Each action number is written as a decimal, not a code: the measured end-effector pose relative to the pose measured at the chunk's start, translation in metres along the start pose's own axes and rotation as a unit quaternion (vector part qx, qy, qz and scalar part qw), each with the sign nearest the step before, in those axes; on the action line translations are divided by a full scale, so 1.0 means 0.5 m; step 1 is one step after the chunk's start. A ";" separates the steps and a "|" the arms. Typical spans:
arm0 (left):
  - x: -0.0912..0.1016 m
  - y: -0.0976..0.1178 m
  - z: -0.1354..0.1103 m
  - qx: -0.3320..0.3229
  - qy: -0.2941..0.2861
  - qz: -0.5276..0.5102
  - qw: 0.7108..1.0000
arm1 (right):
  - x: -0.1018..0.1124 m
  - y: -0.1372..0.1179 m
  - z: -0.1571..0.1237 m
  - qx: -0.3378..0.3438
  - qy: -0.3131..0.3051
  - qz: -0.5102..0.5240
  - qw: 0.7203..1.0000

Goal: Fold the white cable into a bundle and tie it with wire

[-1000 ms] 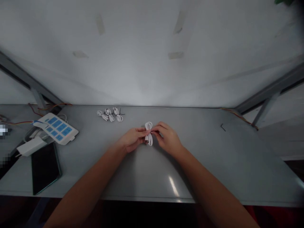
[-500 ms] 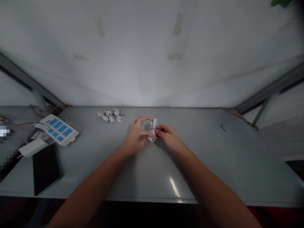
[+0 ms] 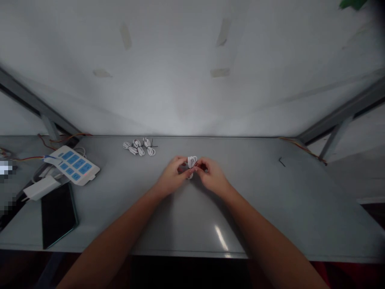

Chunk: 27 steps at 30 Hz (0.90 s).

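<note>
A coiled white cable [image 3: 192,161] is held between my two hands near the middle of the table. My left hand [image 3: 174,173] grips its left side, the thumb low and the fingers above. From the right, my right hand [image 3: 210,172] pinches at the middle of the coil, its thumb and fingertips close to my left thumb. Fingers cover the coil's waist, so any tie there is hidden. Farther back to the left lie three bundled white cables [image 3: 138,147], side by side, with dark ties round them.
At the left stand a white power strip [image 3: 93,170] with blue sockets, a white power adapter [image 3: 42,188] and a dark tablet [image 3: 58,216]. A small black hex key [image 3: 282,161] lies to the right. The white wall [image 3: 186,92] rises behind the grey table [image 3: 192,224].
The held cable has been turned, its loops now showing at the top. My left fingers, spread before, have closed in on the coil. The bundles at the back have not moved.
</note>
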<state>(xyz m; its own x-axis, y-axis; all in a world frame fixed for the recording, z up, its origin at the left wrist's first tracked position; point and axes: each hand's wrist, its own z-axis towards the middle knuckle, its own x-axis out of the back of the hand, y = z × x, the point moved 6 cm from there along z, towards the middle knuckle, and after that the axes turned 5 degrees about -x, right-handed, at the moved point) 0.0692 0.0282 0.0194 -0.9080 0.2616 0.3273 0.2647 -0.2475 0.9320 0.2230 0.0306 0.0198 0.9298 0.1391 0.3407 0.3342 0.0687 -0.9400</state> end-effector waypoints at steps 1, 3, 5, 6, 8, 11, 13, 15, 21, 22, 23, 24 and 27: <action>0.004 0.010 -0.001 -0.028 0.016 0.027 0.999 | 0.000 0.006 0.002 -0.009 0.003 0.002 1.000; 0.011 0.024 -0.005 -0.079 0.042 0.074 0.993 | 0.001 0.019 0.007 -0.027 0.006 0.012 1.000; 0.010 0.031 -0.008 -0.125 0.050 0.107 0.985 | 0.002 0.031 0.013 -0.038 0.006 0.031 0.999; 0.008 0.032 -0.010 -0.145 0.046 0.120 0.981 | 0.002 0.035 0.016 -0.042 0.006 0.044 0.998; 0.000 0.026 -0.010 -0.165 0.030 0.142 0.976 | 0.003 0.045 0.022 -0.047 0.012 0.069 0.996; -0.010 0.006 -0.003 -0.156 0.001 0.171 0.973 | 0.008 0.056 0.035 -0.038 0.036 0.066 0.996; -0.012 -0.007 0.003 -0.144 -0.011 0.189 0.971 | 0.017 0.057 0.044 -0.009 0.055 0.016 0.998; -0.007 -0.017 0.009 -0.138 -0.009 0.211 0.968 | 0.028 0.051 0.048 0.037 0.066 -0.067 0.995; 0.028 -0.046 0.017 -0.103 0.038 0.343 0.933 | 0.050 0.062 0.038 0.041 0.052 -0.397 0.916; 0.033 -0.052 0.017 -0.092 0.049 0.371 0.923 | 0.050 0.066 0.035 0.031 0.048 -0.424 0.904; 0.037 -0.057 0.016 -0.081 0.057 0.395 0.913 | 0.048 0.068 0.034 0.027 0.044 -0.443 0.895; 0.039 -0.062 0.015 -0.072 0.062 0.413 0.906 | 0.044 0.068 0.033 0.028 0.039 -0.455 0.889; 0.035 -0.068 0.011 -0.057 0.049 0.441 0.894 | 0.029 0.063 0.034 0.041 0.027 -0.470 0.881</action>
<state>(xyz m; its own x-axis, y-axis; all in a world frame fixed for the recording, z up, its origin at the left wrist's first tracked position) 0.0464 0.0464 -0.0057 -0.3881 -0.1646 0.9068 0.8623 -0.4120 0.2943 0.2445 0.0513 -0.0045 0.2544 -0.0638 0.9650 0.9506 0.2002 -0.2373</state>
